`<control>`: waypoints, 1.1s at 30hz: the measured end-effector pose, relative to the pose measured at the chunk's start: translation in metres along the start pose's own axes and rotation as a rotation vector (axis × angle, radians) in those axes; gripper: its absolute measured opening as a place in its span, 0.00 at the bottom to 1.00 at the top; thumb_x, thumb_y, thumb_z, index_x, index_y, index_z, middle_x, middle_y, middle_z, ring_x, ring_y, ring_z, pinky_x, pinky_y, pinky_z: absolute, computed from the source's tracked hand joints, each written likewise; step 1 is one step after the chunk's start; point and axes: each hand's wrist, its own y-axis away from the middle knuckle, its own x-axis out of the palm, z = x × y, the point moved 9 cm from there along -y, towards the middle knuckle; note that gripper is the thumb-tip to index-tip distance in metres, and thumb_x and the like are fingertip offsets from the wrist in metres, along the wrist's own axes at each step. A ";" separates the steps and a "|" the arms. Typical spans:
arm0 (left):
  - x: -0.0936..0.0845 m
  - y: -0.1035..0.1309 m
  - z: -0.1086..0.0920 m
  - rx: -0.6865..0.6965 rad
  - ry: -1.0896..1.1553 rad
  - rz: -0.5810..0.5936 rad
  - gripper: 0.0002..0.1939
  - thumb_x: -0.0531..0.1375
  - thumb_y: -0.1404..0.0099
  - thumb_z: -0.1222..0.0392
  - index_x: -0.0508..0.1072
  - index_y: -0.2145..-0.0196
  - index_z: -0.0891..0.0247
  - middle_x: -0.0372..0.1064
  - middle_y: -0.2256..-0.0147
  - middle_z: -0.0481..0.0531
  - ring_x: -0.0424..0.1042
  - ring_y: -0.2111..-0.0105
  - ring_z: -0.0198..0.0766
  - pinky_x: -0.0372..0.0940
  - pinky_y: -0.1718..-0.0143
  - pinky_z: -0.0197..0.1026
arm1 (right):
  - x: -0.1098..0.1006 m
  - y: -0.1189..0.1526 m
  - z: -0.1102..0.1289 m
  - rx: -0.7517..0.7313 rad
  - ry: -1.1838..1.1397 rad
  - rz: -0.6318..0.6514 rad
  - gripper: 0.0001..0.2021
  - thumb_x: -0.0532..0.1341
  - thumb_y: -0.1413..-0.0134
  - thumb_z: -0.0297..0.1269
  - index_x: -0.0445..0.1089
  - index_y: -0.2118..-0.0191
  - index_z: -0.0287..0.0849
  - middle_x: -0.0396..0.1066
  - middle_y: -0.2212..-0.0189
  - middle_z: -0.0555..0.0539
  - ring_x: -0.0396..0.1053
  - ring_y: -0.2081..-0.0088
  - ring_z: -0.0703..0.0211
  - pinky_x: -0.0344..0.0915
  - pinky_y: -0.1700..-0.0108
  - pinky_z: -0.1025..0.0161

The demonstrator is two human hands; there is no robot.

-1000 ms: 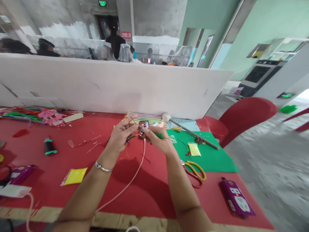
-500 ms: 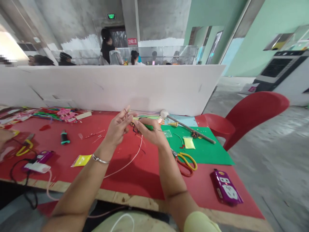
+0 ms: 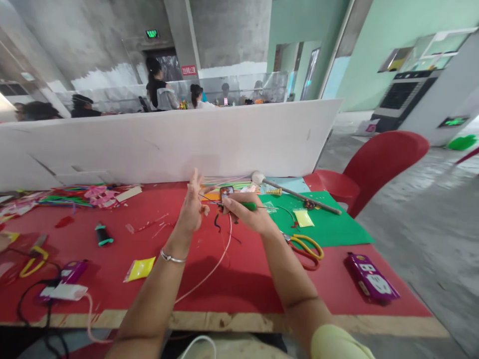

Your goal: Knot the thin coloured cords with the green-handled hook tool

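My right hand point(image 3: 247, 212) is closed around a green-handled tool point(image 3: 249, 205), whose thin metal shaft points right. Small dark material shows at its fingertips, too small to make out. Facing it on the left, my left hand point(image 3: 191, 207) is raised with its fingers stretched up and apart. A thin dark strand point(image 3: 209, 200) runs between the two hands. Just behind the right fingertips is a phone point(image 3: 226, 191) with a lit screen. Below them, a pale cable point(image 3: 219, 264) curves over the red table point(image 3: 262, 284), near a short dark curled piece point(image 3: 217, 223).
Red-and-yellow-handled cutters point(image 3: 307, 249) lie right of my forearm, near a purple power strip point(image 3: 372, 279). A green sheet point(image 3: 337, 229) bears a yellow packet point(image 3: 303, 218) and a stick with a white ball point(image 3: 258, 177). A white panel point(image 3: 168, 144) borders the back. Another person's hand point(image 3: 4, 242) is far left.
My left hand has straightened its fingers and drawn away from the right one. The phone behind them has come into sight. The head view has shifted slightly.
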 end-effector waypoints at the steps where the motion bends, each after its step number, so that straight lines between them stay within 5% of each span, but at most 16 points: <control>1: 0.001 -0.002 0.001 -0.022 0.066 0.025 0.49 0.59 0.36 0.24 0.55 0.24 0.42 0.48 0.24 0.63 0.75 0.48 0.47 0.56 0.84 0.30 | 0.001 -0.003 -0.008 0.035 -0.006 -0.011 0.25 0.62 0.32 0.56 0.77 0.71 0.39 0.69 0.79 0.51 0.63 0.78 0.67 0.60 0.73 0.66; 8: 0.000 -0.017 0.014 -0.167 0.309 0.100 0.53 0.65 0.39 0.25 0.56 0.24 0.48 0.65 0.32 0.66 0.80 0.57 0.44 0.51 0.88 0.30 | 0.003 -0.023 -0.056 0.185 -0.121 -0.116 0.26 0.64 0.36 0.59 0.77 0.74 0.39 0.75 0.77 0.48 0.67 0.81 0.67 0.63 0.76 0.66; 16: -0.012 -0.029 0.029 -0.248 0.227 0.080 0.64 0.76 0.40 0.49 0.38 0.21 0.47 0.79 0.48 0.59 0.80 0.71 0.34 0.49 0.89 0.26 | -0.004 -0.045 -0.056 0.131 -0.019 -0.177 0.28 0.60 0.33 0.60 0.76 0.74 0.40 0.75 0.76 0.47 0.65 0.79 0.67 0.61 0.76 0.66; 19: -0.010 -0.032 0.035 -0.262 0.224 0.108 0.68 0.78 0.43 0.55 0.36 0.21 0.46 0.80 0.52 0.56 0.72 0.80 0.27 0.50 0.89 0.27 | -0.001 -0.047 -0.053 0.073 0.043 -0.142 0.28 0.58 0.30 0.58 0.76 0.73 0.40 0.73 0.77 0.48 0.65 0.77 0.65 0.61 0.73 0.65; 23: -0.011 -0.037 0.045 -0.276 0.256 0.101 0.67 0.79 0.46 0.61 0.41 0.22 0.46 0.82 0.57 0.51 0.57 0.86 0.20 0.49 0.88 0.27 | -0.001 -0.049 -0.049 0.006 0.126 -0.160 0.27 0.58 0.29 0.57 0.73 0.73 0.41 0.68 0.78 0.50 0.64 0.75 0.65 0.61 0.70 0.63; 33: -0.032 -0.047 0.047 -0.207 0.307 -0.072 0.60 0.79 0.48 0.62 0.56 0.24 0.53 0.79 0.71 0.43 0.54 0.87 0.21 0.47 0.87 0.27 | 0.002 -0.056 -0.072 0.094 0.032 -0.160 0.27 0.60 0.33 0.61 0.73 0.71 0.41 0.69 0.76 0.49 0.65 0.75 0.65 0.62 0.72 0.65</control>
